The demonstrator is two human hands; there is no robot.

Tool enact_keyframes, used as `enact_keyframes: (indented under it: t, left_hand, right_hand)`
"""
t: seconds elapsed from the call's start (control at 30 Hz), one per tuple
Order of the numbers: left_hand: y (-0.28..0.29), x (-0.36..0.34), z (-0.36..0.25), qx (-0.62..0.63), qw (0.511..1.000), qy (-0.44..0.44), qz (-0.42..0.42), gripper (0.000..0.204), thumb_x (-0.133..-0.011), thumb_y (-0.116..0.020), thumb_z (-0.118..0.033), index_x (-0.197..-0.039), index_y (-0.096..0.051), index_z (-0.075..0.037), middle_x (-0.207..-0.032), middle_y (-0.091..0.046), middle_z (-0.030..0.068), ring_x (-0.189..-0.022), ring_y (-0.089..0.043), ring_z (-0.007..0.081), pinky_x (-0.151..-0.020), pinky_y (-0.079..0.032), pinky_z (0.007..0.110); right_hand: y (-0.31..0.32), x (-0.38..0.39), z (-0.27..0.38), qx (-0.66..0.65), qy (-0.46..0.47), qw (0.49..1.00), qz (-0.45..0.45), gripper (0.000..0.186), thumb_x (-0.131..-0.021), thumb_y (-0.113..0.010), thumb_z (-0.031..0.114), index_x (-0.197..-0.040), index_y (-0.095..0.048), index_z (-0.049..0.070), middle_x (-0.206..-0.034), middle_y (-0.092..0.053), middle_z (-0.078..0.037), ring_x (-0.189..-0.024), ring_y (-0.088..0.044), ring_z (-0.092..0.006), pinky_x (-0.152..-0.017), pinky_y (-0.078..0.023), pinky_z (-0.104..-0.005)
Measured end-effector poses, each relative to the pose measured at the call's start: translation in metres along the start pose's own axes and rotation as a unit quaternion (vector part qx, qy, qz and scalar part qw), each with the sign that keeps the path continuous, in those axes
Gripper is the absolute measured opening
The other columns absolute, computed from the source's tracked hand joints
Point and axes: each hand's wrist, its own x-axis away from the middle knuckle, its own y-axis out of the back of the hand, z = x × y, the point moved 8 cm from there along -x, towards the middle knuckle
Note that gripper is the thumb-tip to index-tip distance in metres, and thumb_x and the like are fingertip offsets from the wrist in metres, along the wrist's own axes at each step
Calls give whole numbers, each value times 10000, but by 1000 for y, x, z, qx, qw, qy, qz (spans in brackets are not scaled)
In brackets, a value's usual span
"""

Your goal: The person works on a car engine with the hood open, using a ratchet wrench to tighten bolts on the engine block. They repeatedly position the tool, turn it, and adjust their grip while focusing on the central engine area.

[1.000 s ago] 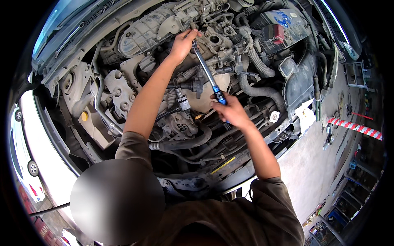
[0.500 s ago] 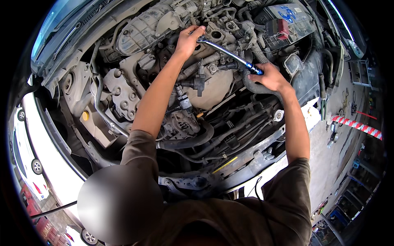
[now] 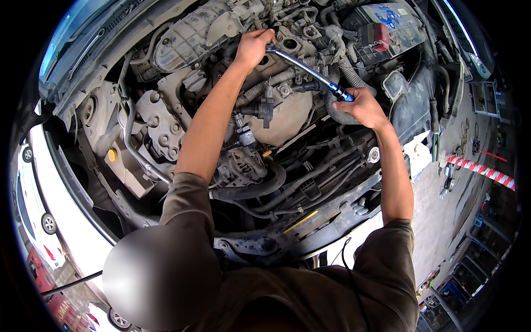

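A long chrome wrench with a blue handle (image 3: 304, 69) lies diagonally over the engine (image 3: 285, 113). My left hand (image 3: 253, 48) is closed around its ratchet head at the upper left end, close to the intake housing (image 3: 196, 39) and an open round port (image 3: 289, 43). My right hand (image 3: 358, 108) grips the blue handle at the lower right end, above a thick black hose. What the wrench head sits on is hidden by my fingers.
A battery with a red terminal cover (image 3: 390, 19) is at the upper right. A yellow-capped reservoir (image 3: 127, 171) is at the left, the front crossmember (image 3: 310, 229) near me. Beyond the car are a white car (image 3: 33, 205), red-white striped pole (image 3: 481, 171) and metal racks (image 3: 481, 238).
Over the last second my right hand has swung the handle up and to the right, flattening the wrench's angle. My left hand at the head has shifted slightly, lately a little upward.
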Motion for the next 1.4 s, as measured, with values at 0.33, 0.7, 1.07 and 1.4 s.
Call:
enact_keyframes:
  t: [0.33, 0.7, 1.07, 1.4]
  left_hand:
    - [4, 0, 0, -41, 999, 13, -11, 325, -917, -558, -308, -732, -608, -46, -657, -477, 0, -579, -442, 106, -565, -414, 275]
    - [12, 1, 2, 44, 998, 29, -34, 316, -934, -575, -317, -739, -604, -71, -669, -490, -30, -555, -437, 67, -516, -389, 235]
    - [6, 26, -88, 119, 987, -75, -81, 233, -937, -592, -238, -824, -614, -35, -703, -544, 6, -552, -442, 78, -537, -358, 221]
    - [-36, 28, -196, 75, 987, -144, -16, 258, -911, -600, -302, -740, -601, -110, -624, -467, -68, -527, -370, 41, -482, -248, 226]
  right_hand:
    - [-2, 2, 0, -7, 7, 1000, -12, 262, -771, -770, 211, -695, -593, 34, -563, -445, 62, -512, -361, -50, -463, -277, -267]
    - [25, -10, 33, 198, 59, 977, -42, 382, -734, -749, 342, -803, -652, -21, -610, -544, -145, -610, -543, -273, -640, -442, -392]
    - [87, 0, 88, 212, 187, 955, -88, 279, -761, -738, 242, -845, -670, -16, -602, -538, -88, -563, -476, -167, -579, -402, -332]
    - [137, 76, 95, 190, 216, 941, -178, 254, -787, -763, 232, -817, -664, 0, -576, -397, 25, -559, -350, -81, -516, -316, -287]
